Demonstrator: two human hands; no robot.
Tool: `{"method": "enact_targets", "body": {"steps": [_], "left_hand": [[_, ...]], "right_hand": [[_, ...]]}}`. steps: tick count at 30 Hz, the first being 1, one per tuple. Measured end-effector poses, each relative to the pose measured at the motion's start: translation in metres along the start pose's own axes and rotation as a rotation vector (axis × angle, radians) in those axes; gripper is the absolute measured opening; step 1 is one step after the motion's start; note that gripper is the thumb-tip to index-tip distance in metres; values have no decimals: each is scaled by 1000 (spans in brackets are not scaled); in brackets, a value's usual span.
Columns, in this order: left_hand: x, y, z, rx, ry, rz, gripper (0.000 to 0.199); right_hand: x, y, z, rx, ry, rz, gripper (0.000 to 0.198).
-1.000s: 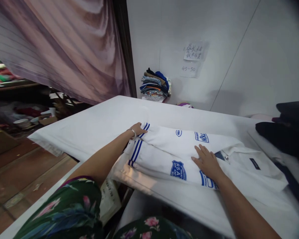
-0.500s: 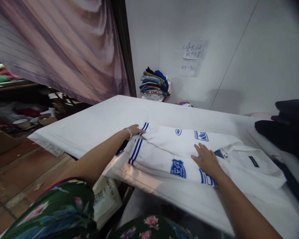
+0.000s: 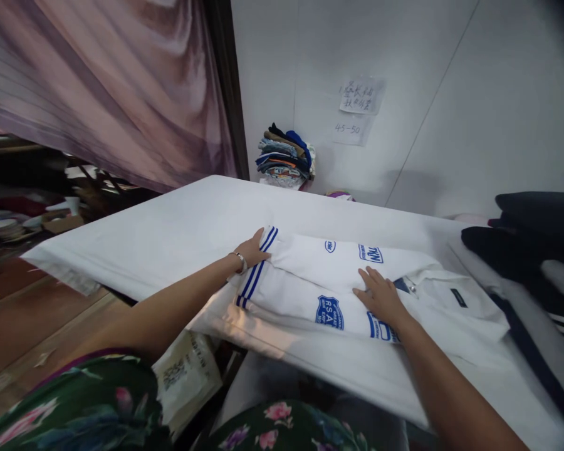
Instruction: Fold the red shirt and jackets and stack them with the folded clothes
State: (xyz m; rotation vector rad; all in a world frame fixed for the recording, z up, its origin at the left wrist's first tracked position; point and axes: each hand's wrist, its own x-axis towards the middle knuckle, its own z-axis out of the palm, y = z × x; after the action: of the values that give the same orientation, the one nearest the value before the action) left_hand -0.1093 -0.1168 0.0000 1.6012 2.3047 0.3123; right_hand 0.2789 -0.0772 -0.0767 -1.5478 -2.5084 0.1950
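Note:
A folded white collared shirt [image 3: 301,275] lies on the white-covered table. It has blue printed badges, double blue stripes along its left end and a dark label near the collar on the right. My left hand [image 3: 252,252], a bracelet at its wrist, rests at the striped end with thumb and fingers apart; some fingertips are hidden. On the shirt's middle, between the badges and below the dark neck opening, my right hand [image 3: 380,297] lies flat with fingers spread.
Dark folded clothes [image 3: 512,244] are piled at the table's right side. Behind the table stands a stack of folded garments [image 3: 286,156], near the wall with handwritten paper signs [image 3: 358,103]. A pink curtain [image 3: 160,94] hangs left. A printed bag [image 3: 188,376] sits below the near edge.
The view has turned slightly to the right, so the scene sits further left. My left hand has drawn back a little at the striped end. My right hand stays flat on the shirt.

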Motion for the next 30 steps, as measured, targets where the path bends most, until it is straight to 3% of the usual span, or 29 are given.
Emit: {"method": "enact_targets", "body": {"steps": [4,8,10,13,18,21,24,27,30], "left_hand": [[-4,7,1,22,70,34,89],[-1,11,-7,-26,108,66,89],[-2,15,-15,-32,121,82,89],[-5,27,-27,-19,136,85,89],[-8,67,-51,79,167,124,88],[-7,105,-66,161,177,180,88],[-5,150,-73,246,170,285,87],[-8,201,-67,268,112,392,81],[-17,251,-48,255,44,452,80]], "right_hand": [[8,-19,-26,95,-2,-3,63],[27,-55,-42,172,84,-142,64],[37,-72,-35,187,63,-195,64],[45,-88,-11,153,-83,-240,61],[48,-87,11,189,-152,-239,58],[50,-84,-1,505,-114,-140,62],[53,-87,-20,993,16,-26,65],[54,-90,-39,1472,35,44,71],[53,-87,-51,1723,39,72,73]]}}
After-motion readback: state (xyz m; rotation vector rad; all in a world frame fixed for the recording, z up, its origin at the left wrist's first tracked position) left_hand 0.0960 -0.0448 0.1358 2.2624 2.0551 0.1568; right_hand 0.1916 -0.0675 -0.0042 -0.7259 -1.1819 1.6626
